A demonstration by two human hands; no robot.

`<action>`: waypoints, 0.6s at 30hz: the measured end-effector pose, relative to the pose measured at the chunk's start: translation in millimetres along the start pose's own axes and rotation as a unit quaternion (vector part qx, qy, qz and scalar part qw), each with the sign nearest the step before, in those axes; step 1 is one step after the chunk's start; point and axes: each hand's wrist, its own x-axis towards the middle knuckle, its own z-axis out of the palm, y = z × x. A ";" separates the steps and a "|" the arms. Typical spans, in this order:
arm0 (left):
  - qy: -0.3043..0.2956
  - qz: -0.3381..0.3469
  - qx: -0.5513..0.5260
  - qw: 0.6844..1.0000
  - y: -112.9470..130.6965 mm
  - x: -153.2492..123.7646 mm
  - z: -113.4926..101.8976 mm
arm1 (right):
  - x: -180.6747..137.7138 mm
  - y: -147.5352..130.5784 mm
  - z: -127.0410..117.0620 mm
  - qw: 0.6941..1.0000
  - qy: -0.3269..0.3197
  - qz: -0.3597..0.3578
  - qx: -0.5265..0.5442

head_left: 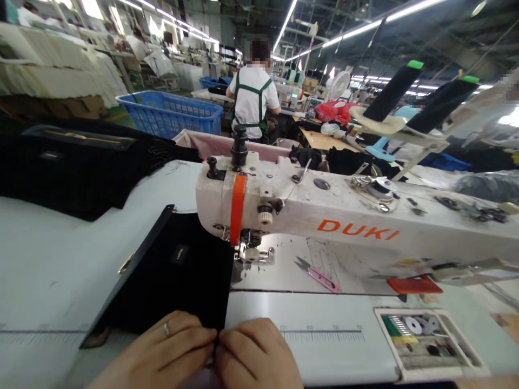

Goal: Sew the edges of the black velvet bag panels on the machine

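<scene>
My left hand (170,346), a ring on one finger, and my right hand (253,351) meet at the near table edge. Both are curled and pinch the near edge of a black fabric piece (174,270) where their fingertips touch. The fabric lies flat on the table and runs away from me to the presser foot (253,251) of a white sewing machine (348,221) marked DUKI. A small label and a gold-coloured fitting show on the fabric.
Pink thread snips (318,273) lie on the machine bed. A tray of bobbins (425,335) sits at the right. A stack of black fabric (73,167) lies at the far left, a blue basket (170,113) behind it. Another person in a white shirt works beyond the machine.
</scene>
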 end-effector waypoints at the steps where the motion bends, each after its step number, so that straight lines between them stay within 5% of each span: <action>1: -0.015 0.003 -0.001 1.000 -2.4 4.8 -2.2 | 3.4 2.5 -0.4 1.000 0.000 -0.001 -0.001; 18: -0.044 0.014 -0.033 0.998 -44.9 69.1 -15.5 | 38.0 39.3 -11.3 0.977 -0.206 0.047 0.014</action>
